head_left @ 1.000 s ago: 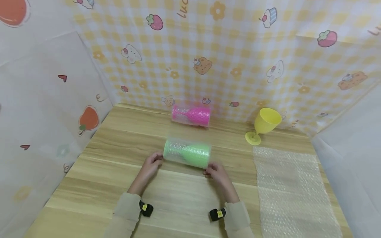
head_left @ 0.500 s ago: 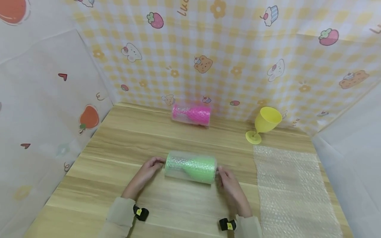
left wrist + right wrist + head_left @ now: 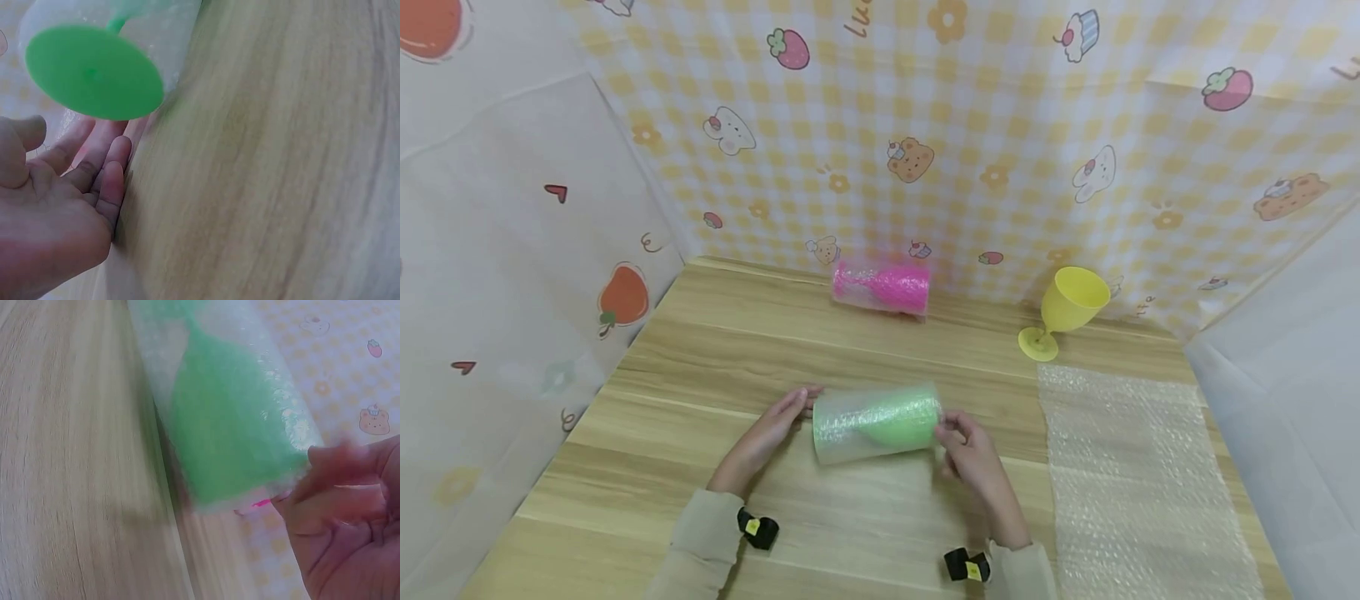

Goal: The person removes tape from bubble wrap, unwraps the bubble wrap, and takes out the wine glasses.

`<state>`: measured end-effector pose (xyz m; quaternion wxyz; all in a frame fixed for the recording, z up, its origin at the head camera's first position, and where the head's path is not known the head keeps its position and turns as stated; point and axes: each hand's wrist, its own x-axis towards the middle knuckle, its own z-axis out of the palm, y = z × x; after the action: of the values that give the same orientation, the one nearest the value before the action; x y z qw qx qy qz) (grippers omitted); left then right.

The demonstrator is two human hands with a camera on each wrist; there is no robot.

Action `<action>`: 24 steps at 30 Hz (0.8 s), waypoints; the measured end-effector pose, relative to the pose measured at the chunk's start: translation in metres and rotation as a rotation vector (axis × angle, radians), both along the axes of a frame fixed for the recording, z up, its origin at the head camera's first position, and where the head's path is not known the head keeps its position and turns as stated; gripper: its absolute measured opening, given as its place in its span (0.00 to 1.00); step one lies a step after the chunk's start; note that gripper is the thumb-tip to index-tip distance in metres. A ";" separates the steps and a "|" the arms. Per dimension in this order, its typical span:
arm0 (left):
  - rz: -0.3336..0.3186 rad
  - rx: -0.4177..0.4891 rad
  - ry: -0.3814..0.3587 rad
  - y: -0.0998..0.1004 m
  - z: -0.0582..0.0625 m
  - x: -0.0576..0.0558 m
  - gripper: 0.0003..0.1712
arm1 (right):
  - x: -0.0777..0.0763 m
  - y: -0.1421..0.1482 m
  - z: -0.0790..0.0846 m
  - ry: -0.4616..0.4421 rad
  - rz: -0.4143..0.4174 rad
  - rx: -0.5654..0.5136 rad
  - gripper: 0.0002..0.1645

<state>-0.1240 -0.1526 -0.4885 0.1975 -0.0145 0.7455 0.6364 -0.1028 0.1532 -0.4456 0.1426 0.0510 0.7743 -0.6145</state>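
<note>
A green plastic goblet (image 3: 895,419) lies on its side in a roll of clear bubble wrap, at the middle of the table. Its round foot (image 3: 94,72) faces my left hand (image 3: 778,421), whose loosely extended fingers (image 3: 112,187) touch or nearly touch the roll's base end. At the opposite end, my right hand (image 3: 972,450) pinches the edge of the wrap near the goblet's mouth with thumb and fingertips. In the right wrist view, the green bowl (image 3: 219,425) shows through the wrap.
Near the back cloth lies a pink goblet (image 3: 883,287) wrapped the same way. A yellow goblet (image 3: 1075,300) stands unwrapped at the back right. In front of it, a flat sheet of bubble wrap (image 3: 1135,475) covers the table's right side.
The wrapped green goblet has come nearer to me, then its right end has swung up and away. My left fingers have straightened; my right hand has moved right with the mouth end.
</note>
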 end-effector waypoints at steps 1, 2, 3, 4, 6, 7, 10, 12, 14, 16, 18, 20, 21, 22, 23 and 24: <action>0.003 -0.005 0.000 0.000 0.000 0.000 0.31 | 0.000 0.000 0.000 -0.002 -0.004 -0.010 0.15; 0.002 -0.002 0.001 0.000 0.000 0.000 0.31 | -0.001 0.000 0.000 -0.002 -0.006 -0.022 0.16; 0.006 0.004 -0.005 0.000 0.000 0.000 0.31 | -0.002 0.000 0.000 -0.003 -0.009 -0.036 0.16; 0.003 0.014 -0.012 0.000 -0.001 0.000 0.30 | -0.002 0.000 0.000 -0.001 -0.013 -0.045 0.16; 0.002 0.041 -0.032 0.000 -0.001 -0.001 0.29 | -0.003 0.001 -0.001 0.008 -0.021 -0.068 0.17; 0.000 0.052 -0.043 0.000 -0.001 -0.001 0.28 | -0.004 0.001 -0.002 0.013 -0.024 -0.075 0.17; -0.029 0.056 -0.060 0.000 -0.001 -0.001 0.27 | -0.005 0.002 -0.003 0.037 -0.030 -0.085 0.18; -0.052 0.049 -0.066 0.001 -0.001 -0.001 0.26 | -0.006 0.002 -0.004 0.056 -0.034 -0.087 0.19; -0.076 0.030 -0.064 0.001 -0.002 -0.002 0.25 | -0.007 0.002 -0.005 0.069 -0.037 -0.091 0.21; -0.095 0.025 -0.066 0.002 -0.002 -0.002 0.24 | -0.007 0.001 -0.006 0.077 -0.040 -0.099 0.22; -0.117 0.019 -0.062 0.002 -0.002 -0.002 0.23 | -0.007 0.000 -0.007 0.076 -0.036 -0.102 0.24; -0.144 0.016 -0.054 0.002 -0.002 -0.001 0.22 | -0.008 -0.001 -0.008 0.071 -0.028 -0.100 0.26; -0.164 0.019 -0.046 0.002 -0.003 0.000 0.22 | -0.008 -0.001 -0.009 0.068 -0.025 -0.096 0.27; -0.188 0.021 -0.032 0.003 -0.003 0.001 0.22 | -0.008 -0.001 -0.009 0.068 -0.016 -0.095 0.28; -0.210 0.019 -0.013 0.003 -0.004 0.001 0.22 | -0.008 -0.002 -0.010 0.062 -0.011 -0.095 0.29; -0.230 0.019 0.004 0.004 -0.004 0.002 0.23 | -0.009 -0.002 -0.011 0.063 -0.003 -0.091 0.30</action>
<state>-0.1216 -0.1490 -0.4928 0.2679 0.0744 0.7367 0.6164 -0.1115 0.1512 -0.4563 0.1193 0.0261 0.7497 -0.6504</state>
